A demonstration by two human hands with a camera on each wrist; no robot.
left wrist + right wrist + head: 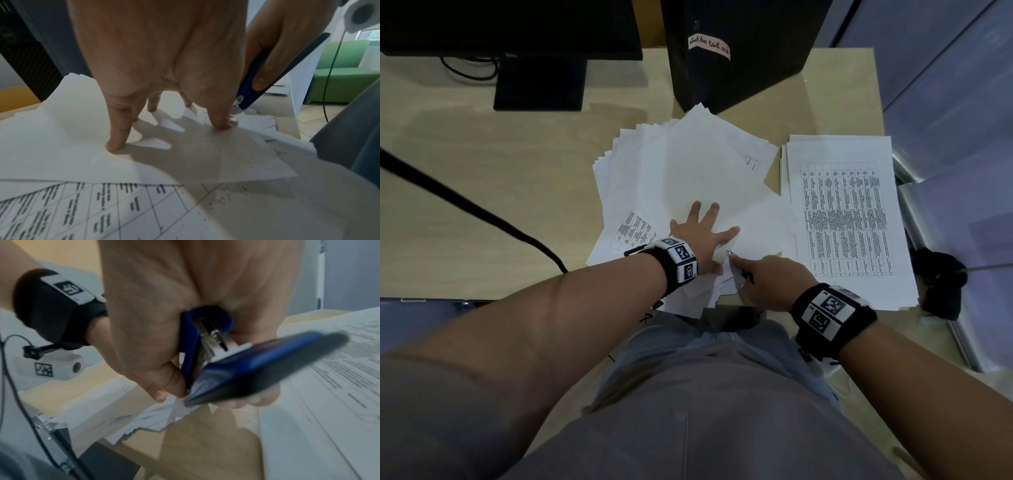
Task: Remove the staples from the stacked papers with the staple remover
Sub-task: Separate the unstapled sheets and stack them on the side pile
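The left hand [700, 233] lies flat with fingers spread on the fanned stack of papers [681, 178], seemingly pinning the sheets so they cannot slide while the corner is worked. Just beside its thumb, the right hand [767, 281] is wrapped around the blue staple remover [236, 363], its metal tip [728, 252] aimed at the stack's near corner, presumably where a staple sits, though none is visible.

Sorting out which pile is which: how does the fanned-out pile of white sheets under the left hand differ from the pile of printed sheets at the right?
The fanned-out pile of white sheets is splayed and skewed; the squared pile of printed sheets lies aligned.
The fanned pile shows mostly blank backs; the squared pile shows a printed table on top.
The left hand presses the fanned pile; nothing touches the squared one.
Both lie on the pale wooden desk.
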